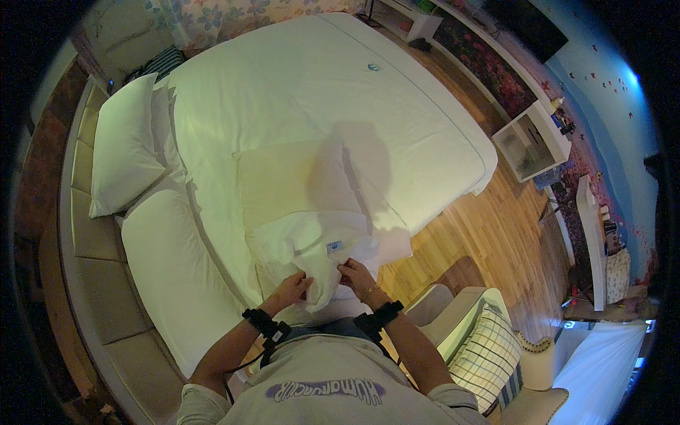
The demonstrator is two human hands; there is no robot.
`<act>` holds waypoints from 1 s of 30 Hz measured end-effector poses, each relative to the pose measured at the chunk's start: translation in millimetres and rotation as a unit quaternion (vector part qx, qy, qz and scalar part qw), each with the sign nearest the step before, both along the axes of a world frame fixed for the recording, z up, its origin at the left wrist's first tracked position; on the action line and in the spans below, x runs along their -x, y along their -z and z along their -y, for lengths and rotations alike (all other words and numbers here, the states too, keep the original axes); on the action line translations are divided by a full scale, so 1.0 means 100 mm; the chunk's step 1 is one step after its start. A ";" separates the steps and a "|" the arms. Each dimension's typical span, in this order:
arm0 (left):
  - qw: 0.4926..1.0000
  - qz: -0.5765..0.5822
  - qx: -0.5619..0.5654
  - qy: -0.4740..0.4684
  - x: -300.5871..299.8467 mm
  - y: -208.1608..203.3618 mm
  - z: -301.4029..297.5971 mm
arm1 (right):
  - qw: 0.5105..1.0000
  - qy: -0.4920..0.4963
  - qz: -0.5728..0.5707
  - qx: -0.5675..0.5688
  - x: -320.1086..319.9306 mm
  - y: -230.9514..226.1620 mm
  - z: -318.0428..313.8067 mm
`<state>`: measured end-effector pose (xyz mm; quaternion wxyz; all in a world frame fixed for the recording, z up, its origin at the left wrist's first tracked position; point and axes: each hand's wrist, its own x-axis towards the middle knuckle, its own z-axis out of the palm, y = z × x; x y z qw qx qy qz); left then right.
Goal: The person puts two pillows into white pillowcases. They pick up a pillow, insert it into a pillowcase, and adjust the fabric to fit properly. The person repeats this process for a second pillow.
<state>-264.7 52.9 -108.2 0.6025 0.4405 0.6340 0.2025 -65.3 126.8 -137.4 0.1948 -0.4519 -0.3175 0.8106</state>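
A cream pillow [287, 180] lies flat on the white bed in front of me. Over its near end is a bunched white pillowcase [312, 244], with a small blue-and-white label [334, 247] near its folds. My left hand [292, 289] pinches the pillowcase at its left edge, thumb and fingers together. On the other side, my right hand [357, 276] grips the cloth just below the label. Between the two hands the fabric hangs in a loose fold. Black bands circle both wrists.
Two white pillows [127, 145] [173, 273] rest along the padded headboard [117, 304] at the left. An armchair with a checked cushion [485, 350] stands close at my right. Wooden floor [489, 248] and white wall shelves [533, 142] lie beyond the bed [418, 106].
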 end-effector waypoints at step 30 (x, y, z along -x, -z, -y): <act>0.738 0.160 -0.368 -0.543 1.77 -1.22 -0.20 | 0.854 0.228 0.049 -0.464 -1.54 -2.73 -1.93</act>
